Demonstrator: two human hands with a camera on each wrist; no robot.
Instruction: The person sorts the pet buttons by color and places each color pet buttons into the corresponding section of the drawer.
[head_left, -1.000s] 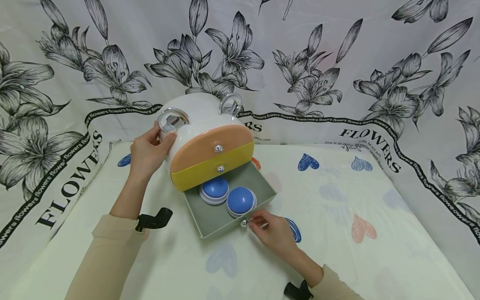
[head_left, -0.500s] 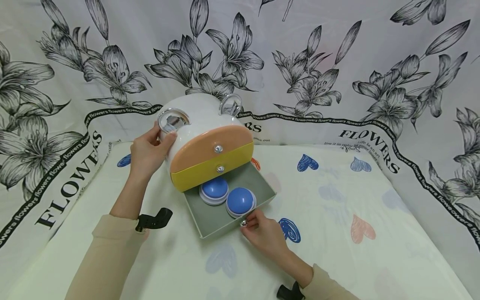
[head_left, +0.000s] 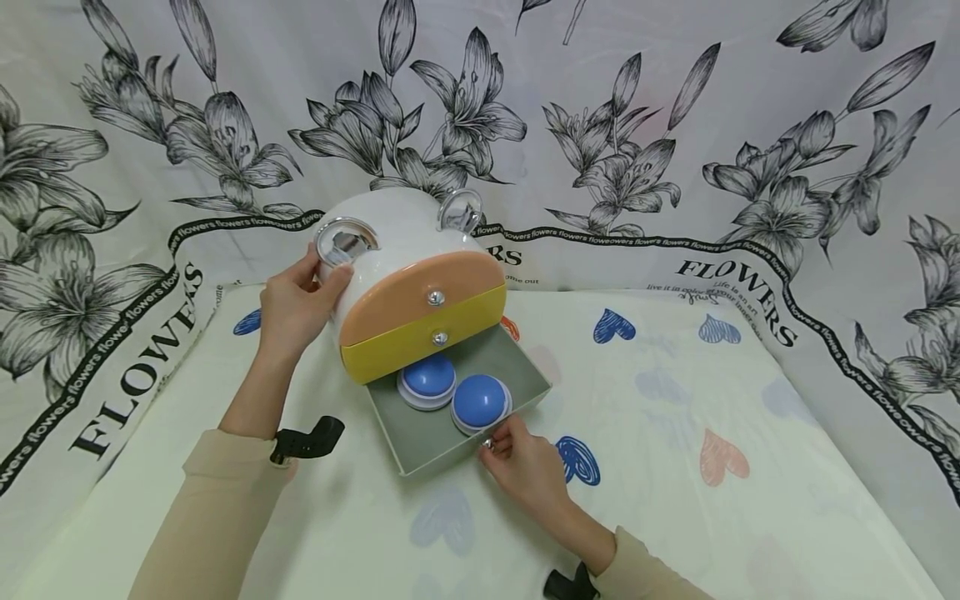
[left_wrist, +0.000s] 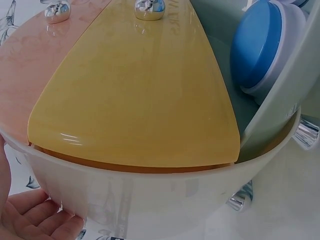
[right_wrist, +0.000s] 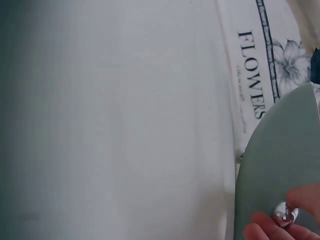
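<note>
A white, rounded mini drawer cabinet (head_left: 397,218) with two round silvery ears stands tilted to the left of the middle. Its top drawer front (head_left: 397,296) is orange and the yellow drawer (left_wrist: 135,95) below it is closed. The green bottom drawer (head_left: 412,454) is pulled out, with two blue-topped white round push buttons (head_left: 480,400) inside. My left hand (head_left: 294,308) holds the cabinet's left side, thumb below the ear. At the green drawer's front, my right hand (head_left: 528,467) pinches the small silver knob (right_wrist: 285,214) between thumb and fingers.
Heart-printed pale cloth (head_left: 660,500) covers the surface. Behind it hangs a white fabric with black flower drawings (head_left: 480,108) and a lettered border. Silver feet (left_wrist: 306,132) show under the cabinet in the left wrist view.
My right hand has shifted a little left and closer round the knob, which is now mostly hidden by the fingers. The drawer, the buttons and my left hand look unchanged.
</note>
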